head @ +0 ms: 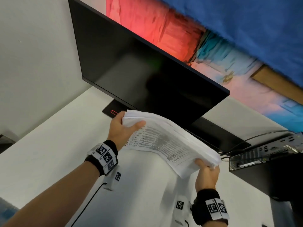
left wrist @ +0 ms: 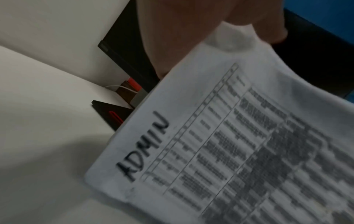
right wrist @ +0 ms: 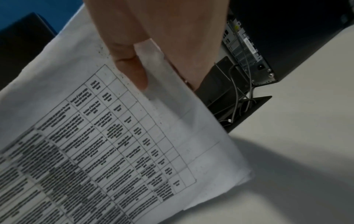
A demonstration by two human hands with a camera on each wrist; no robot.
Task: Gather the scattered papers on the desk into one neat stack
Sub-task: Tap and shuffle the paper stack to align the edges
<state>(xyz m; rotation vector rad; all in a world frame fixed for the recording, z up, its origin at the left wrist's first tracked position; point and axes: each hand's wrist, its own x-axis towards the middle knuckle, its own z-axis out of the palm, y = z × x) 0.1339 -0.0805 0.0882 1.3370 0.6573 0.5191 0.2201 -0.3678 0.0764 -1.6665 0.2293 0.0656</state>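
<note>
So the right hand [head: 207, 175] is pinching the near corner of a thick white stack of printed papers [head: 170, 141], thumb on top, while the left hand [head: 122, 128] is gripping the far end, holding it sagging above the white desk [head: 49, 153]. Just behind the grip a black monitor [head: 144, 71] is standing.

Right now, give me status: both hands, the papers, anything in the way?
Left hand and right hand each grip an end of the papers. One stack, lifted off the desk, edges uneven. Monitor close behind.
</note>
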